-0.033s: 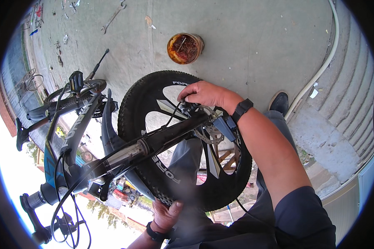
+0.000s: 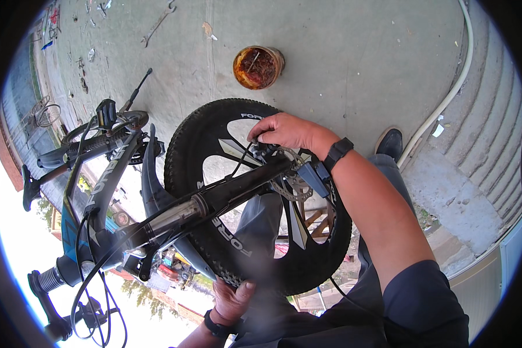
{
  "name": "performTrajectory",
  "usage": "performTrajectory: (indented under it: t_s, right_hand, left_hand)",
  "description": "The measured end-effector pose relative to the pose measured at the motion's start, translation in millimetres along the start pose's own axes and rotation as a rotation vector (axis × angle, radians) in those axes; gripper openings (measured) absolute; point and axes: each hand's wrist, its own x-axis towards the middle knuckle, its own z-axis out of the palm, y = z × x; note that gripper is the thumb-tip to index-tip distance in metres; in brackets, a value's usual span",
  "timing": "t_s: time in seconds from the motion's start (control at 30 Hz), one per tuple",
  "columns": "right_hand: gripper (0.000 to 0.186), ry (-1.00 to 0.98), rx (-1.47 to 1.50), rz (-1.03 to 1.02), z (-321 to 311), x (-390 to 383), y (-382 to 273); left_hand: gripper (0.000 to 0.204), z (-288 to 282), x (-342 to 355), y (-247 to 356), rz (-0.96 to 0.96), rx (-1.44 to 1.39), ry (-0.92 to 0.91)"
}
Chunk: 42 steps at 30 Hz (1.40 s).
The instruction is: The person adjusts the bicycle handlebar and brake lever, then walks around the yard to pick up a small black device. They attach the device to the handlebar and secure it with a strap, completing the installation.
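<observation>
Right hand (image 2: 284,132) pinches the axle hardware at the front wheel (image 2: 214,124) hub; left hand (image 2: 233,298) grips the tyre at 6 o'clock (best held steady).

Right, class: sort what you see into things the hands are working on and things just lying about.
In hand: right hand, left hand, front wheel, brake disc, fork.
Lying about: rusty tin, spanner, white hose.

Right hand (image 2: 287,132) is gripping the axle end at the bike wheel (image 2: 226,124) hub; left hand (image 2: 232,298) is bracing the tyre's lower edge.
</observation>
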Motion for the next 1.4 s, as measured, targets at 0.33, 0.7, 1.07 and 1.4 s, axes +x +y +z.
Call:
performTrajectory:
  t_s: [0.33, 0.7, 1.07, 1.4]
  right_hand:
    - [0.026, -0.085, -0.177, -0.335, 19, -13, -70]
    - [0.026, -0.239, -0.059, -0.107, 38, -10, -104]
    - [0.029, -0.025, -0.202, -0.294, 70, -26, -161]
    - [0.023, 0.197, -0.331, -0.651, 151, -74, -325]
  left_hand:
    - [0.068, -1, 0, -6, 0.030, -0.079, 0.009]
    - [0.024, -6, 4, -11, 0.086, 0.110, 0.049]
    - [0.023, 3, 11, 6, 0.025, 0.155, 0.059]
    - [0.058, 3, 28, -5, 0.165, -0.135, -0.102]
